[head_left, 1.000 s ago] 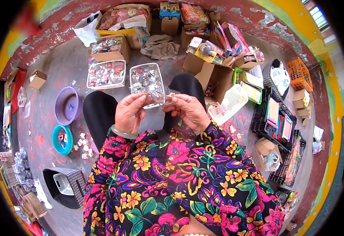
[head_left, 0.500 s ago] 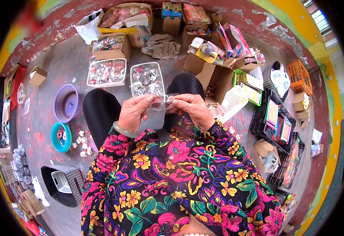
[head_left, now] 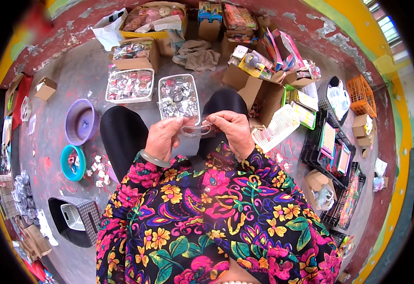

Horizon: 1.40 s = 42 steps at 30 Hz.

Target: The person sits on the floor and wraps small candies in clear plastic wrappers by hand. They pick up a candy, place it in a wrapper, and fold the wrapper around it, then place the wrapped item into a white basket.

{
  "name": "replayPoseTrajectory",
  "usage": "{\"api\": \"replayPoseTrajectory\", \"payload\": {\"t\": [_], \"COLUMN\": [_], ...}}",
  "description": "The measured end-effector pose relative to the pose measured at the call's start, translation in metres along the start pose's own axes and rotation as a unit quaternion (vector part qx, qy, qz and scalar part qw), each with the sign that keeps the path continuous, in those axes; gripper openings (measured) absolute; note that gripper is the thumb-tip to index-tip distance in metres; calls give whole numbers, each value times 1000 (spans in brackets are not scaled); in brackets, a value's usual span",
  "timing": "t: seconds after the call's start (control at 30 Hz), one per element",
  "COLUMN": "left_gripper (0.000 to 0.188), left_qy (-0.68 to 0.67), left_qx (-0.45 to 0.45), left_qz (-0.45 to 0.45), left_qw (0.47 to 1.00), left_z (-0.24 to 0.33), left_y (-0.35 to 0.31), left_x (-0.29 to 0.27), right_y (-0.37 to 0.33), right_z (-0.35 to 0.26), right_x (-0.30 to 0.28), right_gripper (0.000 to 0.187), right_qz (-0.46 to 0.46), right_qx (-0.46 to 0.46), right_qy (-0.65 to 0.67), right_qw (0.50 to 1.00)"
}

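Note:
In front of my body, above the lap, both hands pinch a thin grey loop [head_left: 195, 134] that looks like a hair tie. My left hand [head_left: 163, 137] closes thumb and fingers on its left end, a pale bangle [head_left: 154, 159] round the wrist. My right hand [head_left: 235, 133] pinches the right end, where a small pale piece shows between the fingertips; its kind is too small to tell. Just beyond the hands, between my knees, stands a white basket [head_left: 178, 76] of small clear-packed accessories [head_left: 176, 97], some with dark loops.
Another white basket [head_left: 130, 100] of packets stands farther left by a carton [head_left: 145, 64]. On the left are a purple basin [head_left: 79, 135] and a teal basin [head_left: 63, 165] beside white scraps [head_left: 99, 169]. Right lie an open carton [head_left: 268, 94], a white tray [head_left: 275, 132] and black crates [head_left: 318, 151].
My right hand has shifted slightly away from my left, so the gap between the fingertips is wider. The loop now hangs a little lower and shows more plainly.

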<state>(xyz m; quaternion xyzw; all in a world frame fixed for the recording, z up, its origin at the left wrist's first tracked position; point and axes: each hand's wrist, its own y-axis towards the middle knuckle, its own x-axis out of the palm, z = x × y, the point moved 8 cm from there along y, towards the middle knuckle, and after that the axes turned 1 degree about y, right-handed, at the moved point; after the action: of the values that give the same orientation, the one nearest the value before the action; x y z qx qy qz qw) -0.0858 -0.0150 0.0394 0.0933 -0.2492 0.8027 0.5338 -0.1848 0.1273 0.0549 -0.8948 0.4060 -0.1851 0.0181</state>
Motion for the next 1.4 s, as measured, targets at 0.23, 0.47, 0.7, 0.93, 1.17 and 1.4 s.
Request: {"api": "replayPoseTrajectory", "payload": {"t": [0.23,0.47,0.7,0.93,1.17,1.4], "left_gripper": [33,36,29,29,30,28], "left_qy": [37,-22,-34,-27,-31,-31], "left_qx": [-77,-46,-40,-55,-58,-61], "left_qz": [43,201,180,148,134,128], "left_qw": [995,978,982,987,989,989], "left_z": [-28,-29,-38,-38,-40,-46], "left_y": [-16,-18,-15,-15,-18,-12], "left_x": [-36,-81,-81,-70,-62,-65], "right_y": [6,60,122,160,161,91], "right_z": [32,41,101,181,255,170], "right_x": [16,9,19,2,-33,61], "right_gripper": [15,13,8,17,31,21], "right_qz": [-100,-69,-15,132,42,-190], "right_qx": [152,168,229,309,410,305], "right_qy": [-118,-160,-53,-15,-210,-293], "right_qw": [976,970,972,942,887,886]}}
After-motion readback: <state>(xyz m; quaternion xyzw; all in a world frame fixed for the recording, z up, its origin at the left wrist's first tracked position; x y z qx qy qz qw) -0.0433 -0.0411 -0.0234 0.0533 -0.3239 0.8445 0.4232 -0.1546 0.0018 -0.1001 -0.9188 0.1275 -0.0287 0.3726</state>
